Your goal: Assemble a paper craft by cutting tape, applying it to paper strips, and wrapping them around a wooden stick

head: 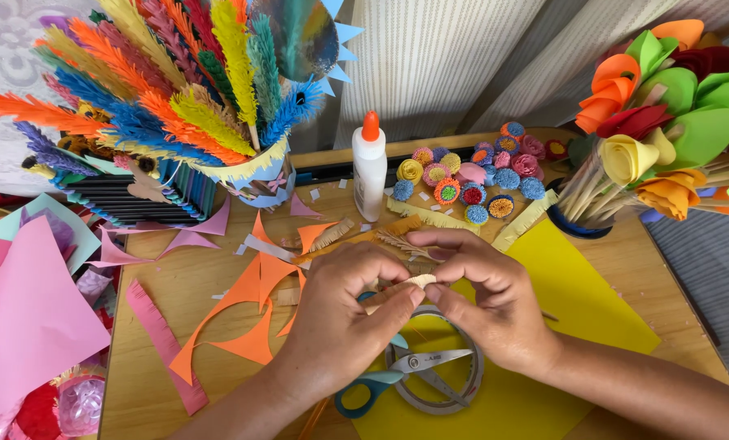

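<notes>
Yellow paper sheet (592,301) underlies scissors (405,371), tape ring (470,389), both hands.

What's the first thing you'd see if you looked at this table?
Probably the big spray of bright paper feathers at the back left, and the paper flowers on sticks at the right. In the middle, the left hand and right hand pinch a small cream fringed strip above scissors on a yellow sheet.
</notes>
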